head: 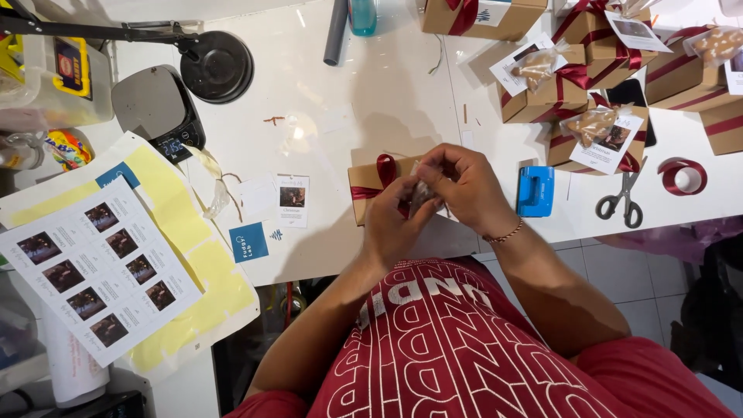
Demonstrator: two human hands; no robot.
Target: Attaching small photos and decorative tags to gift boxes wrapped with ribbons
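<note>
Ribboned brown box (370, 186) by both hands; label sheet (97, 267) far left.

Small item btwn hands (433, 203): mostly hidden

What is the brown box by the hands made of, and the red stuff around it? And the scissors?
The brown box looks like matte kraft cardboard: flat tan faces, crisp edges. The red band seems to be satin ribbon, with a soft sheen. The scissors look like metal blades with grey handles, probably plastic.

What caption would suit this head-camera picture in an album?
Both hands, left hand and right hand, work a small clear packet over a ribboned kraft box on a white table.
</note>
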